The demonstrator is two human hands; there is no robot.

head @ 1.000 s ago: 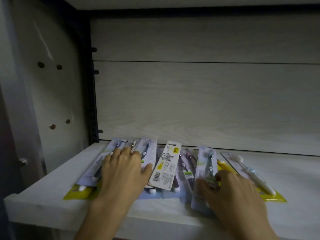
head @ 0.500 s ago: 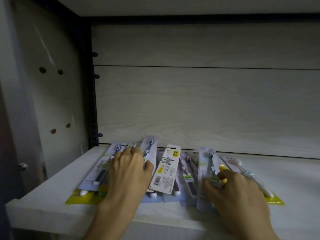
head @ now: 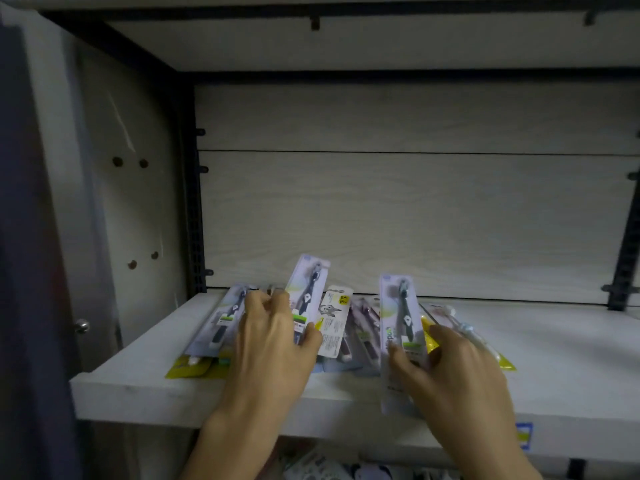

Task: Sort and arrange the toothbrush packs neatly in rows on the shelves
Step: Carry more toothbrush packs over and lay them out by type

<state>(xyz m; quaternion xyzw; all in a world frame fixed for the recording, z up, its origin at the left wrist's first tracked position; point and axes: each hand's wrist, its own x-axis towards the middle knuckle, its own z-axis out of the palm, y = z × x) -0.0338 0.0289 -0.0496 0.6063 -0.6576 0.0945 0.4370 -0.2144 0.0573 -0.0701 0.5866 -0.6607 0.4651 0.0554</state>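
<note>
pale wood-grain panels back the shelf [head: 554,375], a white board in a dim cabinet, with a black perforated upright [head: 194,209] in the left rear corner and another at the far right. toothbrush packs lie in a loose, overlapping row across the middle of the board, their lower ends near its front edge. my left hand [head: 273,344] grips one lavender pack [head: 308,292], thumb on its right edge and fingers curled over its left side, so its top end is lifted clear of the row and tilts toward the back panel. my right hand [head: 453,368] pinches a second lavender pack [head: 401,327] between thumb and fingers; this one stands nearly upright and its lower end hangs over the front lip. between the two sits a white pack with a cartoon figure [head: 334,323], leaning on darker packs beside it. a yellow-backed pack [head: 187,368] pokes out flat at the left end, just short of the edge, and another yellow-backed pack [head: 505,365] lies just right of my right hand. bare board runs wide on the right, with a narrower strip on the left toward the side wall. behind the row, open shelf reaches to the back panel.
</note>
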